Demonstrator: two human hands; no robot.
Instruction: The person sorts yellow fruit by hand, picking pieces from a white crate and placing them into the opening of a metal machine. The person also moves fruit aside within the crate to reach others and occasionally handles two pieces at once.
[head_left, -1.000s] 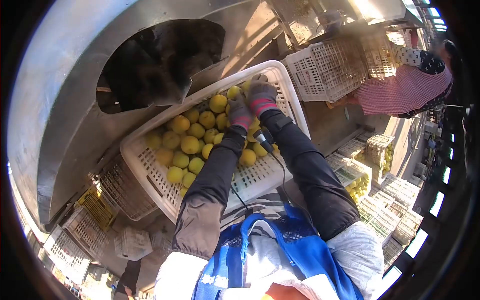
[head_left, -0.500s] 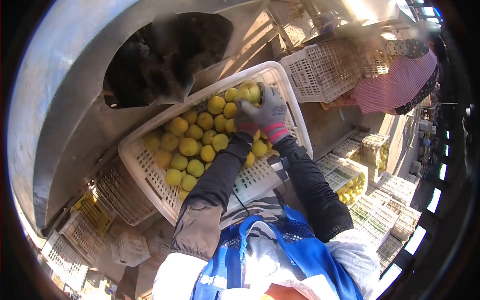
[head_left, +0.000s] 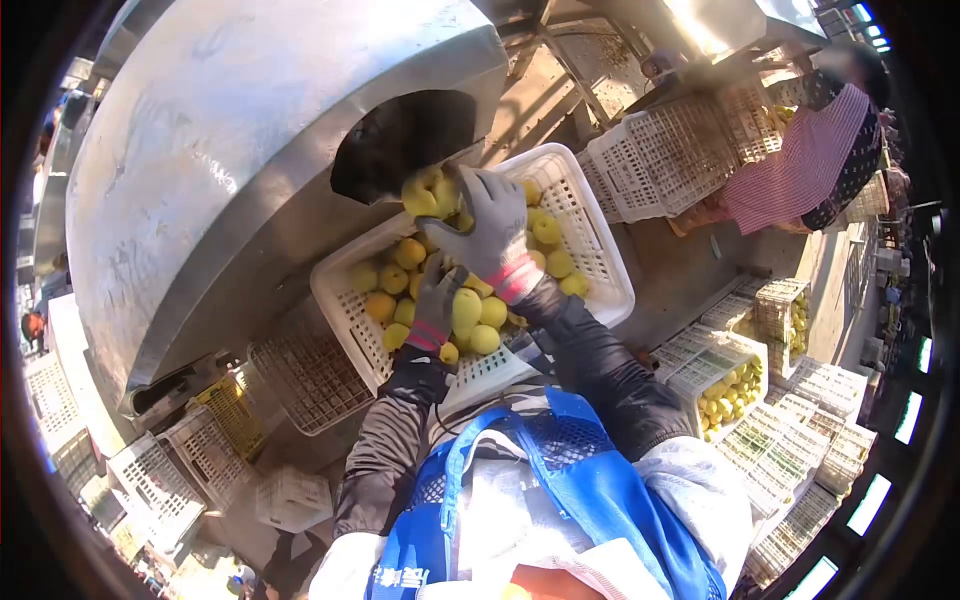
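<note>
A white plastic crate (head_left: pixel 597 215) in front of me holds many yellow-green peaches (head_left: pixel 487 340). My right hand (head_left: pixel 490 225), in a grey glove with a pink cuff, is closed around more than one peach (head_left: pixel 430 192). It is raised over the crate's far edge, close to the dark opening (head_left: pixel 400 140) of a metal machine. Lower down, my left hand (head_left: pixel 437 298), gloved alike, lies among the peaches in the crate. Its thumb and fingers are apart, and part of it is in shadow.
The curved metal machine body (head_left: pixel 250 110) rises beyond the crate on the left. Stacked white crates (head_left: pixel 650 160) and a bent-over person in a checked garment (head_left: pixel 790 170) are at right. More crates with fruit (head_left: pixel 725 395) stand lower right; a yellow crate (head_left: pixel 232 415) sits lower left.
Both hands were together at the crate's far right. My right hand has moved left to the machine opening with peaches; my left hand has come back toward the crate's middle. The view has shifted.
</note>
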